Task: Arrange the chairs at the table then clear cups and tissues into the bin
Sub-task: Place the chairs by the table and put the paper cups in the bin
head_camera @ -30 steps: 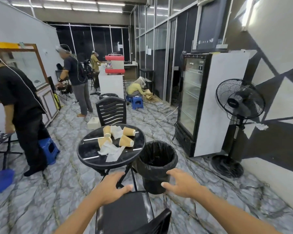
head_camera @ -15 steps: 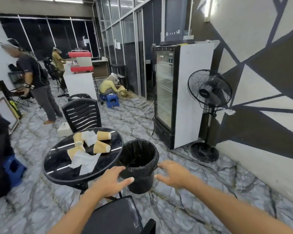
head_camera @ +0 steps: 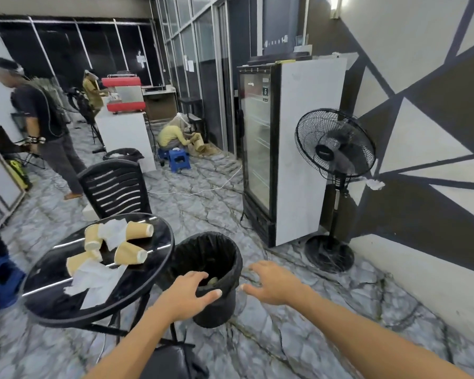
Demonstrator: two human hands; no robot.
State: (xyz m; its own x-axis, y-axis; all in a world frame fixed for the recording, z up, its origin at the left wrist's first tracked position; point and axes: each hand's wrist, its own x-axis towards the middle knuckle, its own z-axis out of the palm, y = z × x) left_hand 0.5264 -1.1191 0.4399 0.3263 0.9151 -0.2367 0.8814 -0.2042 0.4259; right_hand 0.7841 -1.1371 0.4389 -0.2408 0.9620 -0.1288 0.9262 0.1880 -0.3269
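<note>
While both hands hang empty with fingers spread, left hand [head_camera: 188, 292] over the near rim of the black-lined bin [head_camera: 231, 258] and right hand [head_camera: 275, 283] at its 3 o'clock, four tipped paper cups [head_camera: 129, 253] and crumpled tissues [head_camera: 95, 280] lie on the round black counter [head_camera: 148, 280] at the bin's 9 o'clock, a slatted black chair [head_camera: 115, 187] at the counter's 12 o'clock.

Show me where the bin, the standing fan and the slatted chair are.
bin [head_camera: 231, 258]: head view, on its right rim.
standing fan [head_camera: 334, 149]: head view, on its round cage.
slatted chair [head_camera: 115, 187]: head view, on its backrest.
</note>
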